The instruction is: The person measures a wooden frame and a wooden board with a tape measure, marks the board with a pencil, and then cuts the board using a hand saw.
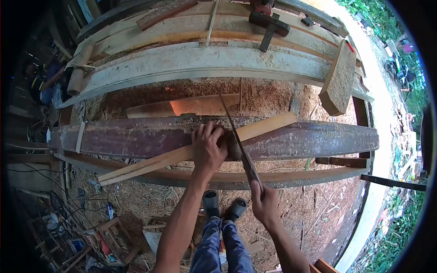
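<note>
A pale wooden strip (pixel 268 126) lies aslant across a worn, dark-painted plank (pixel 332 139). My left hand (pixel 209 144) presses down on the strip near its middle, fingers curled over it. My right hand (pixel 265 202) is closed around the handle of a handsaw (pixel 240 143). The saw's narrow blade points away from me and crosses the strip just right of my left hand. Whether its teeth have cut into the wood cannot be made out.
Beyond a sawdust-covered gap, pale boards (pixel 159 63) hold a dark try square (pixel 269 32) and a thick wood block (pixel 340 79). A small wooden frame (pixel 107 241) stands low at left. A person (pixel 48 84) is at far left.
</note>
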Demonstrator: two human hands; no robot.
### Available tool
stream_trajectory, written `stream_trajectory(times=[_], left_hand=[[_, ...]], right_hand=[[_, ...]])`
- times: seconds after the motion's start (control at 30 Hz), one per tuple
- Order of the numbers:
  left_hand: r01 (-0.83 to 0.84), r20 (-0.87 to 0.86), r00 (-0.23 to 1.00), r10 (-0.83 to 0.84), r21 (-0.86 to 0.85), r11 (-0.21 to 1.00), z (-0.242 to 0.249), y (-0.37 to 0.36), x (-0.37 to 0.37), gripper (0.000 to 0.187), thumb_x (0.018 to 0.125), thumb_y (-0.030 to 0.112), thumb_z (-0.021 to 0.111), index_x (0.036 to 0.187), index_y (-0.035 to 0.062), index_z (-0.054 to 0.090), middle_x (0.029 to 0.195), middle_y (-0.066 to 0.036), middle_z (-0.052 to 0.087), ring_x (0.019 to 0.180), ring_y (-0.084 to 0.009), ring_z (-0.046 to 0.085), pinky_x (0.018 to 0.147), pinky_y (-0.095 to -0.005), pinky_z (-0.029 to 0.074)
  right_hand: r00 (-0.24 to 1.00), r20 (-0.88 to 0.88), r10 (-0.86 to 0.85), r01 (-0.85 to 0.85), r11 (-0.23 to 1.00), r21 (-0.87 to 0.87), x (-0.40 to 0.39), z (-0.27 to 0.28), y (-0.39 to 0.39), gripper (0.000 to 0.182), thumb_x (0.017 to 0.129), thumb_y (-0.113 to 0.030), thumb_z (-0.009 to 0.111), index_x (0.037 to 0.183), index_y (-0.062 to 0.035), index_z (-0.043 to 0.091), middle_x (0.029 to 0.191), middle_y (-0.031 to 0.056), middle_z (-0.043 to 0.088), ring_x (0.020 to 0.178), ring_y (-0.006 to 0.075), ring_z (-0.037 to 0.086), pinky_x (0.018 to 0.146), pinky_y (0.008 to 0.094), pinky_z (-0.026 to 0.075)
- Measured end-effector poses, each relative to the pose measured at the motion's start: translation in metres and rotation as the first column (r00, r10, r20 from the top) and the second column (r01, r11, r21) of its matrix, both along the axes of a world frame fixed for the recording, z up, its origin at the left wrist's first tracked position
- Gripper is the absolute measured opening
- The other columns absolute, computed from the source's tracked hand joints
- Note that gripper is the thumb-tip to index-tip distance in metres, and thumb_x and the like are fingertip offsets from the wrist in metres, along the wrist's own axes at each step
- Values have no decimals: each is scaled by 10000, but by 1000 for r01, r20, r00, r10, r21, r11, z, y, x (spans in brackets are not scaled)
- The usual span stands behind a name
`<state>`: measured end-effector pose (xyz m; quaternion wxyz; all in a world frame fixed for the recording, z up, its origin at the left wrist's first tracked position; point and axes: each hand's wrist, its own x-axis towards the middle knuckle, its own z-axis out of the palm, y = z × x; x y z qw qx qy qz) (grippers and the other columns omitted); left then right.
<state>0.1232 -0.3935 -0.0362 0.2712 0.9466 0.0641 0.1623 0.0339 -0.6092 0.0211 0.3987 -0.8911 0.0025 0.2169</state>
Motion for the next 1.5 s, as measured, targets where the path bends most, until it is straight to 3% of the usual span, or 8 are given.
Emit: stream_trajectory(times=[0.17, 0.3, 0.43, 0.53, 0.67, 0.7, 1.13, 1.5], left_hand=[[-4, 126, 992, 15, -85, 996, 0, 0, 5, 89, 725, 45, 621, 775, 43, 547, 871, -93, 527, 885, -320, 513, 809, -440, 391], [-7, 111, 994, 12, -44, 999, 0, -5, -1, 77, 742, 49, 623, 791, 42, 565, 869, -87, 534, 881, -309, 520, 817, -433, 393], [14, 142, 990, -2, -86, 996, -2, -1, 2, 89, 772, 94, 640, 784, 47, 565, 865, -84, 535, 880, -308, 521, 813, -429, 394], [-25, 95, 995, 30, -59, 998, -4, -3, 2, 102, 788, 125, 648, 784, 56, 573, 864, -79, 538, 885, -304, 524, 812, -430, 394], [-45, 91, 995, 48, -34, 998, -6, -2, 3, 86, 775, 110, 635, 771, 60, 566, 867, -73, 544, 891, -302, 527, 810, -438, 391], [-44, 96, 994, 47, -32, 999, -5, -1, 5, 86, 775, 110, 635, 771, 60, 566, 867, -73, 544, 891, -302, 527, 810, -438, 391], [-17, 87, 996, 21, -49, 999, -4, 0, 3, 108, 747, 130, 631, 816, 59, 587, 902, -89, 531, 926, -311, 512, 824, -439, 385], [-37, 112, 993, 42, -45, 998, -4, -1, 4, 96, 741, 91, 614, 819, 47, 579, 861, -95, 523, 899, -314, 508, 826, -436, 385]], right_hand=[[992, 113, -55, 45, 995, 89, -72, 14, -32, 297, 929, -203, 499, 1083, -21, 675, 514, 178, 531, 446, 235, 601, 429, 368, 410], [998, -57, 7, -9, 999, -38, 20, 8, 18, 308, 932, -200, 490, 1101, -13, 666, 521, 189, 528, 446, 218, 593, 438, 377, 418], [996, 76, -48, 43, 997, 68, -67, 8, -36, 464, 978, -307, 411, 707, 8, 616, 466, 97, 438, 428, 112, 432, 418, 329, 325], [997, 72, -7, 7, 1000, -1, -49, 7, -20, 426, 977, -288, 425, 717, 7, 590, 465, 61, 437, 462, 91, 433, 437, 314, 337], [999, 32, -41, 39, 998, 38, 37, 13, 26, 468, 969, -278, 465, 625, 32, 526, 458, 43, 387, 442, 97, 381, 415, 332, 284], [996, 89, 7, -7, 1000, -2, 25, 6, 14, 411, 940, -233, 524, 638, 38, 585, 448, 167, 431, 357, 241, 490, 390, 371, 307], [995, 78, -60, 54, 995, 80, -48, 24, -24, 358, 948, -223, 484, 782, 45, 654, 457, 149, 472, 422, 175, 554, 415, 365, 381], [977, 180, -111, 94, 990, 104, -31, 7, -13, 423, 935, -253, 537, 633, 42, 570, 425, 165, 380, 344, 214, 450, 400, 385, 301]])
